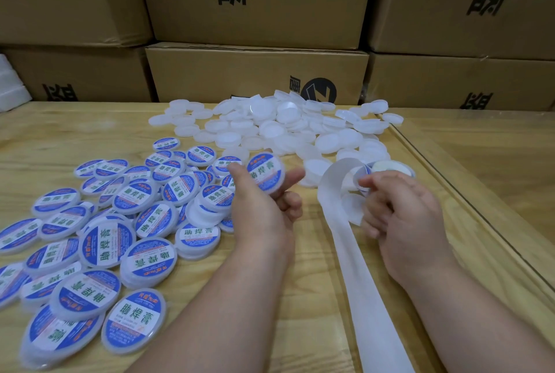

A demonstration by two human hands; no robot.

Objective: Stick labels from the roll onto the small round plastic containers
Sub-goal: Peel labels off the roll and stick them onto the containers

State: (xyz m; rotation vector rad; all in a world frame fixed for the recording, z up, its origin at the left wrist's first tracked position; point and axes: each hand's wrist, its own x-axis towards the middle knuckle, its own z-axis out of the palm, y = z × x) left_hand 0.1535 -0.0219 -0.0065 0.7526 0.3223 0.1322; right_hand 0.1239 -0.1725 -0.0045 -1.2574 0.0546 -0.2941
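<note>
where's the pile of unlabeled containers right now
In the head view the unlabeled white containers lie heaped at the far middle of the wooden table, against the cardboard boxes, beyond both hands and right of the labelled pile.

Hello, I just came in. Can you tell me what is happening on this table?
A person is labelling small round plastic containers. The left hand holds a labelled container above the pile of labelled containers. The right hand pinches the next label at the curl of the backing strip. The unlabelled white containers wait farther back, before the cardboard boxes.
</note>
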